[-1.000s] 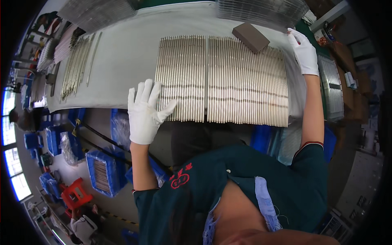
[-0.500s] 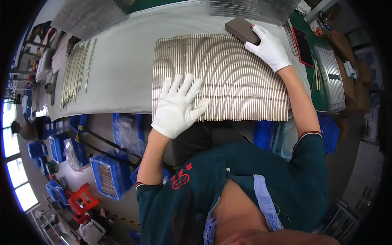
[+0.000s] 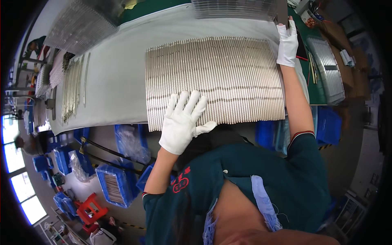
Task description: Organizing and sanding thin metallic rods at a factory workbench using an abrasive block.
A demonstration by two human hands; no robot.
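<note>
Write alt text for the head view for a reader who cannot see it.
A person's white-gloved left hand spreads over the near edge of a row of slim, silvery rods on a pale cloth-covered table. The gloved right hand is by the row's far right corner, at a dark block. Translucent stacks stand behind.

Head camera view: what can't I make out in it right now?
In the head view:
Silvery rods: partly covered by the left hand.
Dark block: cut off by the top edge; whether the right hand grips it is unclear.
Red-edged black device: partly hidden by the right hand.
</note>
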